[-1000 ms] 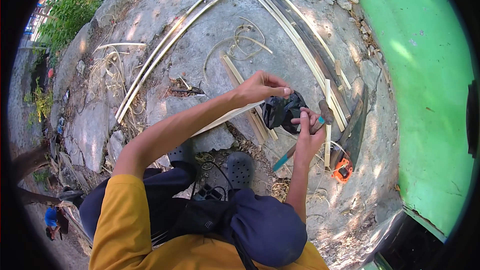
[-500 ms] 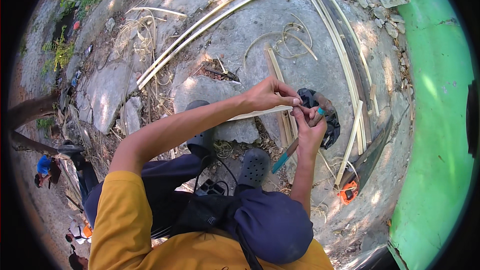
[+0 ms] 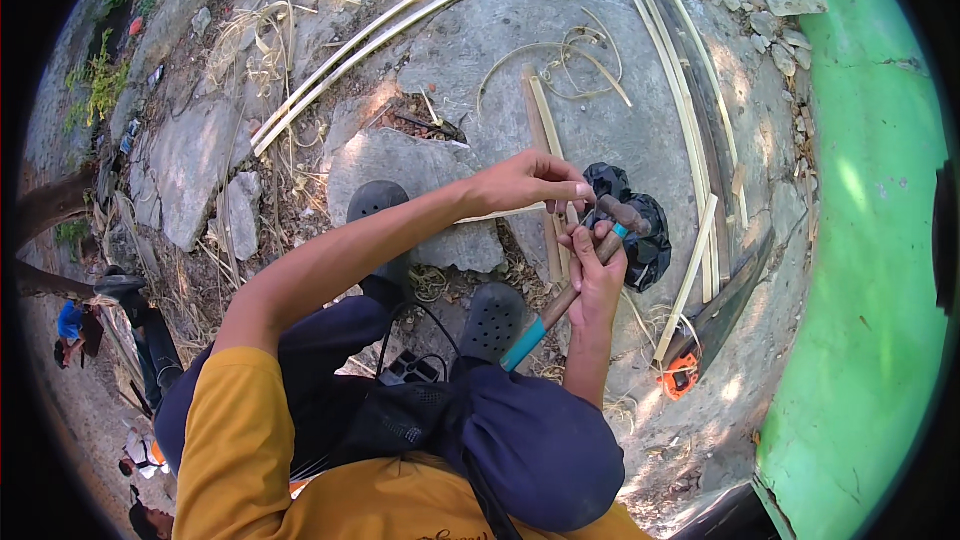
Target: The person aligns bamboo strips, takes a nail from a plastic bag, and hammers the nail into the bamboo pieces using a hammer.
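My right hand (image 3: 597,275) is wrapped round the wooden handle of a hammer (image 3: 560,308), which has teal bands. The hammer's rusty head points up and away, beside a black plastic bag (image 3: 650,252). Just left of the head, my left hand (image 3: 540,180) is bent down with thumb and fingers pinched together; whatever lies between the fingertips is too small to make out. A pale wooden strip (image 3: 500,213) passes below my left wrist, its right end hidden near the hands. Beneath them, two short wooden slats (image 3: 548,130) lie on the concrete.
Long pale strips (image 3: 390,45) lie at the far left, more strips (image 3: 685,105) at the right. An orange tape measure (image 3: 680,377) sits by a handsaw (image 3: 735,305). Curled shavings (image 3: 570,55) and broken slabs (image 3: 185,175) lie about. A green wall (image 3: 860,240) stands right; people are at far left.
Both hands have drawn slightly apart and the left fingertips have risen off the right hand's fingers. The hammer has shifted left and nearer with the right hand. The view has shifted a little.
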Action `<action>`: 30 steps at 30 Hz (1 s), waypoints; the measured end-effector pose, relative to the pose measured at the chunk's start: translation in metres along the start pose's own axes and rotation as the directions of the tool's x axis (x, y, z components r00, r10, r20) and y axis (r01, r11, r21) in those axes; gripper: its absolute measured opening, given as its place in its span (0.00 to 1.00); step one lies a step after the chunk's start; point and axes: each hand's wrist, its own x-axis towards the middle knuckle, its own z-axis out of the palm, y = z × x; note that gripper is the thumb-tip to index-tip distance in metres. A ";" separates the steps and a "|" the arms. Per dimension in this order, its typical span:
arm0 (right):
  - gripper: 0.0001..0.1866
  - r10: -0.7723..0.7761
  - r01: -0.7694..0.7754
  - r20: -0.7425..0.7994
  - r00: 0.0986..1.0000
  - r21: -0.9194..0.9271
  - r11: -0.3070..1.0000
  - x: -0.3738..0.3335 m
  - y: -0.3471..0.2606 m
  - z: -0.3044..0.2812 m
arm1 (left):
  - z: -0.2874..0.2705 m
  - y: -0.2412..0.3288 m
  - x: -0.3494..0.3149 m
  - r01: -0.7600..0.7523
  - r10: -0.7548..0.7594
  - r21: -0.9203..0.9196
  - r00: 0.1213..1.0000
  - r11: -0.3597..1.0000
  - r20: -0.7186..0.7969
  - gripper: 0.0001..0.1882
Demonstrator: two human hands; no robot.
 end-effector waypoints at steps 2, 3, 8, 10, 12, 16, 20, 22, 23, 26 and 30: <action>0.12 -0.029 0.029 0.006 1.000 0.045 0.999 -0.002 -0.004 -0.005 | 0.009 0.006 0.001 -0.019 0.019 0.012 0.999 1.000 0.049 0.14; 0.14 -0.040 0.039 0.016 0.999 0.077 0.996 0.000 -0.005 -0.006 | 0.010 0.008 0.001 -0.042 0.039 0.030 0.996 0.999 0.083 0.14; 0.16 -0.067 0.066 0.016 0.998 0.070 0.995 -0.001 -0.010 -0.017 | 0.022 0.008 0.010 -0.066 0.061 0.036 0.990 0.997 0.124 0.12; 0.18 -0.073 0.072 0.022 0.997 0.051 0.996 -0.007 -0.014 -0.020 | 0.029 0.006 0.016 -0.036 0.025 0.088 0.992 0.995 0.123 0.12; 0.19 -0.120 0.121 -0.023 0.992 0.038 0.992 -0.012 -0.006 -0.037 | 0.045 0.004 0.021 -0.072 0.065 0.163 0.997 0.984 0.047 0.12; 0.18 -0.250 0.219 -0.215 0.944 -0.160 0.963 -0.031 -0.005 -0.085 | 0.079 -0.006 0.037 -0.355 0.401 0.734 0.908 0.579 0.123 0.11; 0.18 -0.306 0.241 -0.344 0.888 -0.219 0.945 -0.038 -0.007 -0.113 | 0.109 -0.033 0.050 -0.372 0.418 0.871 0.881 0.321 0.222 0.11; 0.18 -0.273 0.251 -0.370 0.888 -0.106 0.962 -0.042 -0.016 -0.116 | 0.117 -0.040 0.060 -0.267 0.393 0.933 0.906 0.242 0.158 0.11; 0.18 -0.277 0.256 -0.382 0.882 -0.106 0.961 -0.043 -0.020 -0.117 | 0.118 -0.042 0.066 -0.280 0.389 0.929 0.905 0.241 0.172 0.11; 0.18 -0.306 0.300 -0.309 0.901 -0.066 0.952 -0.053 -0.032 -0.112 | 0.112 -0.049 0.077 -0.196 0.494 0.972 0.863 0.131 0.107 0.15; 0.18 -0.319 0.346 -0.261 0.911 0.064 0.936 -0.070 -0.049 -0.100 | 0.108 -0.038 0.076 -0.226 0.490 0.964 0.862 0.141 0.130 0.17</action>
